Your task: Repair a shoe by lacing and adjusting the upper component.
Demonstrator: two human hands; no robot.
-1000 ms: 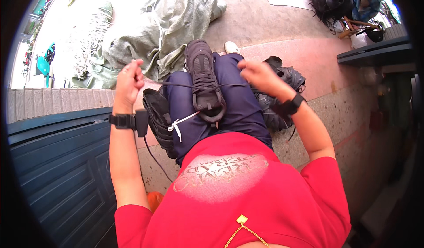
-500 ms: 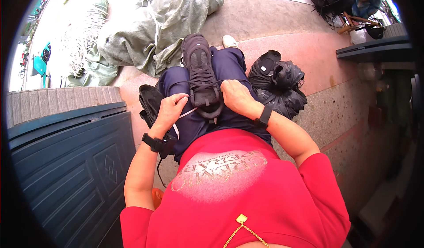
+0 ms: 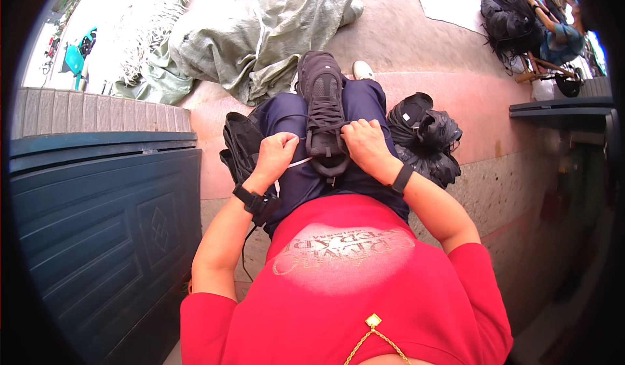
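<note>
A black sneaker (image 3: 324, 98) lies sole down across my thighs, toe pointing away from me and heel toward my body. Dark shoelaces (image 3: 325, 114) criss-cross its front. My left hand (image 3: 277, 155) is closed in a pinch just left of the shoe's opening, on what looks like a lace end. A thin white strip (image 3: 300, 162) shows between that hand and the heel; I cannot tell if it is held. At the shoe's right side, my right hand (image 3: 368, 145) pinches the lace near the top eyelets, fingers curled.
More black shoes (image 3: 239, 140) lie by my left leg. Right of my knees is a pile of black shoes (image 3: 426, 137). A grey-green woven sack (image 3: 254, 33) and a bundle of white cords (image 3: 156, 30) lie ahead. Blue panels (image 3: 111, 222) stand at left. Another person (image 3: 561, 40) sits far right.
The view has shifted, so the whole scene sits further right. My left hand has turned and its fingers are curled more tightly. My right hand stays at the lace beside the shoe.
</note>
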